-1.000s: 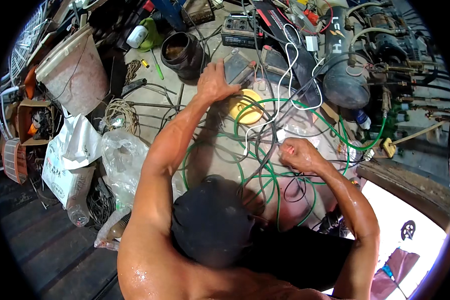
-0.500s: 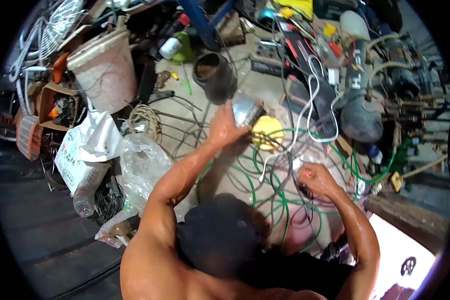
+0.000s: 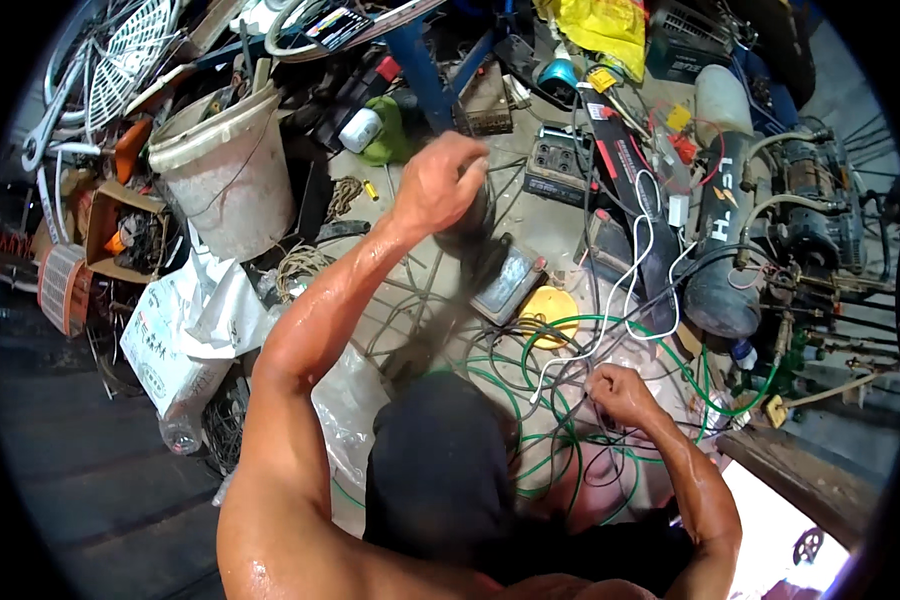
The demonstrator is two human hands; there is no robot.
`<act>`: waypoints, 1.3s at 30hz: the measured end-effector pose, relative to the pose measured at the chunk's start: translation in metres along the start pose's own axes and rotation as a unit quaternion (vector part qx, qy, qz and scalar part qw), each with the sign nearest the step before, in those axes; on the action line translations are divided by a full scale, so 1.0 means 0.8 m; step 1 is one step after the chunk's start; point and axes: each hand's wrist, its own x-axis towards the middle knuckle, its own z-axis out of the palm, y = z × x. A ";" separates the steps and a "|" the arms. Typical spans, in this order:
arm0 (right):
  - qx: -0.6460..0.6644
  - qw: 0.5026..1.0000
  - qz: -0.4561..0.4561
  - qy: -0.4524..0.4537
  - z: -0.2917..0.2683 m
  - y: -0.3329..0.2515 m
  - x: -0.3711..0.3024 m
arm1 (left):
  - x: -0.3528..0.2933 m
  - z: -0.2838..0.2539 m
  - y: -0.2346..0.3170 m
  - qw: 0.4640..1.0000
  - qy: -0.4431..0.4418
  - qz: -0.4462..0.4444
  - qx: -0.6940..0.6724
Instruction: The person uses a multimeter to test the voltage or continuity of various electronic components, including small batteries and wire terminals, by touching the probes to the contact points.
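My left hand (image 3: 438, 185) is raised over the floor, its thumb apart from its loosely bent fingers, with nothing visible in it. Beneath it, largely hidden, stands a dark round pot-like vessel (image 3: 467, 225). A silver rectangular metal block (image 3: 507, 283) lies to the right of that vessel, and a round yellow piece (image 3: 550, 312) sits beside the block. My right hand (image 3: 622, 394) is closed and lower down, close to tangled green hose (image 3: 570, 440) and black cables. Whatever its fingers hold, if anything, is hidden. Between my arms is a dark cloth-covered shape (image 3: 435, 460).
A dirty white bucket (image 3: 225, 170) and a white sack (image 3: 195, 320) stand at left, with clear plastic (image 3: 350, 410) nearer. White cable (image 3: 630, 270) crosses the floor beside a long black-and-red box (image 3: 620, 160). A dark compressor tank (image 3: 722, 240) is at right.
My left hand has lifted away from the metal block, up and over the dark vessel. My right hand stays closed near the cables. The whole view has shifted, so the floor things appear lower.
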 end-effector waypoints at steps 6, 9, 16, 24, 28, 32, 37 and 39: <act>-0.025 0.995 0.087 0.032 -0.040 -0.046 -0.079 | -0.043 0.032 -0.037 0.994 -0.032 -0.097 -0.037; -0.025 0.989 0.137 0.048 -0.062 -0.062 -0.123 | -0.061 0.043 -0.051 0.993 -0.026 -0.102 -0.060; 0.010 0.989 0.131 0.064 -0.076 -0.169 -0.142 | -0.085 0.058 -0.009 0.973 -0.125 -0.107 -0.160; 0.141 0.987 -0.027 0.071 -0.047 -0.236 -0.141 | -0.062 0.095 0.031 0.925 -0.314 -0.152 -0.150; 0.211 0.976 -0.041 0.033 -0.042 -0.226 -0.128 | -0.042 0.114 0.046 0.911 -0.351 -0.180 -0.122; 0.170 0.982 -0.085 0.001 -0.063 -0.177 -0.102 | -0.031 0.131 0.084 0.915 -0.340 -0.182 -0.121; -0.046 0.969 -0.236 0.047 -0.058 -0.126 -0.042 | -0.036 0.060 0.114 0.919 -0.334 -0.208 0.002; -0.078 0.977 -0.199 0.010 -0.074 -0.118 -0.029 | -0.024 0.044 0.126 0.935 -0.286 -0.205 0.036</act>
